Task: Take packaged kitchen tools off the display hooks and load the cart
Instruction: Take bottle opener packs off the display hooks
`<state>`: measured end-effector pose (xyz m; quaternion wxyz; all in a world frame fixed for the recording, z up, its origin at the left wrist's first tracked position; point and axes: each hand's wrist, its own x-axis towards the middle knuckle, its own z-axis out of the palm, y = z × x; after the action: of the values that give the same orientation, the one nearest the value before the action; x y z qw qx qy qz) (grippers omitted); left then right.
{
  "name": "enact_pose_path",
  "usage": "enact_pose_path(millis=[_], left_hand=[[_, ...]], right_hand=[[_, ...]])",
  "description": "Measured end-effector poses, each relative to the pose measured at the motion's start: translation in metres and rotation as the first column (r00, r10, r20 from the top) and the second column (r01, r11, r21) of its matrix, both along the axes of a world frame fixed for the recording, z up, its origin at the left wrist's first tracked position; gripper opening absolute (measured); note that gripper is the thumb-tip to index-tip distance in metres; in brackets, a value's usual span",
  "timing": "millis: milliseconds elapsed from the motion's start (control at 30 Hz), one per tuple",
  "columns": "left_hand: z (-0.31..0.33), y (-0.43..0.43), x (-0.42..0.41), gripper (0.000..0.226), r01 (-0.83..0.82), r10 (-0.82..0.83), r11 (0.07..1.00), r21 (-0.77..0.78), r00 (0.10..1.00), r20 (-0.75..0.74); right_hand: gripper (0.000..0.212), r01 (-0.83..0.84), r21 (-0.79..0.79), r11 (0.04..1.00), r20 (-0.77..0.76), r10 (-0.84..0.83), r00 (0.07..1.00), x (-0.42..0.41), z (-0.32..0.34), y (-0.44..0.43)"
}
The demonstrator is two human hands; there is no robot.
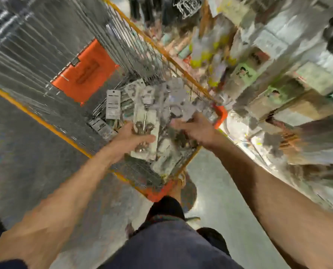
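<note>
So the whole shot is pretty smeared, fair warning. The cart point(45, 123) is a wire one with an orange-yellow rim, and it runs diagonally away from the person, who stands at its near corner. Inside the cart at the near end sits a pile of packaged tools point(171, 101), mostly grey and white cards with metal bits on them, stacked loosely on top of each other and leaning against the cart's right-hand wall.

The left hand point(131, 136) reaches over the cart's near rim and grasps a white carded package point(145, 121). Its thumb lies across the lower part of the card, with the fingers tucked at the card's left edge. That package lies on top of the pile, inside the cart, roughly in the middle of its width.

The right hand point(196, 131) is over the right part of the pile, just inside the cart's right rim, with one finger pointing toward the left hand. It's touching or almost touching the packages, but with the blur I can't tell whether it's gripping anything or just resting there.

A grey hang card point(113, 104) stands out sharply at the pile's left edge, inside the cart. Further up the cart is an orange flap point(84, 74) against the wire. An orange corner bumper point(221, 115) sits on the cart's right rim near the right hand. Display shelves point(278, 84) of blurry packages run along the cart's right side, and pale floor point(220, 191) shows between them.
</note>
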<state>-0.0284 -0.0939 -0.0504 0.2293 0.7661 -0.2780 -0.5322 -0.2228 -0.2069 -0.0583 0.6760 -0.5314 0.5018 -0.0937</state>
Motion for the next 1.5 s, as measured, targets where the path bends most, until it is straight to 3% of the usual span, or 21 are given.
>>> enact_pose_path(millis=[33,167,300,400,533,667,767,833,967,1033,1133,1267,1500], left_hand=[[0.019,0.008,-0.012,0.036,0.003,-0.001,0.998,-0.070,1.000,0.025],[0.090,0.029,-0.051,0.035,0.096,-0.060,0.950,-0.298,0.990,0.129],[0.154,0.049,-0.101,0.047,0.224,-0.148,0.864,-0.450,0.969,0.199],[0.187,0.058,-0.159,0.042,0.358,-0.287,0.768,-0.532,0.934,0.215],[0.228,0.065,-0.255,0.032,0.478,-0.478,0.630,-0.612,0.860,0.180],[0.265,0.067,-0.350,0.066,0.569,-0.660,0.481,-0.667,0.736,0.152],[0.295,0.074,-0.426,0.055,0.589,-0.726,0.367,-0.720,0.665,0.174],[0.313,0.081,-0.473,0.057,0.609,-0.732,0.306,-0.731,0.642,0.228],[0.330,0.081,-0.560,0.090,0.627,-0.813,0.220,-0.748,0.541,0.214],[0.338,0.079,-0.601,0.079,0.622,-0.841,0.195,-0.759,0.504,0.197],[0.343,0.074,-0.668,0.035,0.548,-0.854,0.181,-0.817,0.500,0.146],[0.358,0.065,-0.756,0.038,0.491,-0.895,0.149,-0.858,0.437,0.095],[0.382,0.047,-0.886,0.036,0.399,-0.926,0.140,-0.906,0.377,0.023]], right_hand=[[0.053,0.009,-0.037,0.999,0.041,-0.008,0.999,-0.006,0.021,0.007],[0.012,0.109,-0.310,0.944,0.163,-0.060,0.985,-0.040,0.102,0.036],[0.025,0.227,-0.451,0.863,0.232,-0.133,0.964,-0.106,0.177,0.079],[0.017,0.347,-0.500,0.793,0.265,-0.241,0.934,-0.180,0.221,0.122],[0.018,0.501,-0.591,0.633,0.292,-0.411,0.864,-0.281,0.265,0.179],[0.009,0.651,-0.638,0.411,0.357,-0.591,0.723,-0.365,0.300,0.230],[0.004,0.714,-0.665,0.219,0.398,-0.706,0.586,-0.423,0.319,0.262],[0.005,0.730,-0.670,0.135,0.411,-0.751,0.516,-0.461,0.329,0.277],[0.005,0.744,-0.668,-0.021,0.465,-0.792,0.395,-0.532,0.351,0.303],[0.006,0.708,-0.701,-0.086,0.462,-0.811,0.359,-0.566,0.362,0.314],[0.014,0.634,-0.762,-0.135,0.418,-0.850,0.321,-0.623,0.375,0.325],[0.024,0.567,-0.804,-0.180,0.387,-0.883,0.267,-0.695,0.391,0.329],[0.010,0.531,-0.810,-0.249,0.396,-0.900,0.181,-0.804,0.409,0.318]])
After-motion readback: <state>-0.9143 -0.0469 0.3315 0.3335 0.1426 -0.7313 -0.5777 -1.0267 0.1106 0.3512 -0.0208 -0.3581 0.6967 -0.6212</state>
